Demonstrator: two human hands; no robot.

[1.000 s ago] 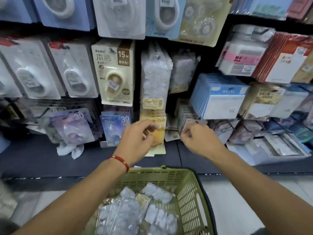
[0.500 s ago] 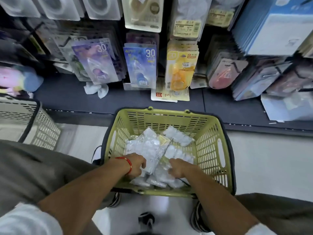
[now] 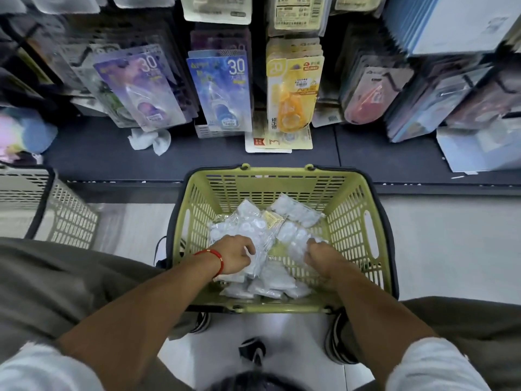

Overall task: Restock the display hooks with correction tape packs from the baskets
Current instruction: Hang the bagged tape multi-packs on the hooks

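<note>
STEP: picking stock | left hand (image 3: 235, 253) fingers curl on clear packs (image 3: 248, 230) mid green basket (image 3: 363, 193) | right hand (image 3: 321, 256) clasps packs near right wall | NEXT: lift 1 pack toward hooks

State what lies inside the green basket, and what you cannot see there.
The green basket holds a heap of clear plastic packs of white pieces. The left hand and right hand reach into it, covering some packs; lower layers are hidden.
</note>
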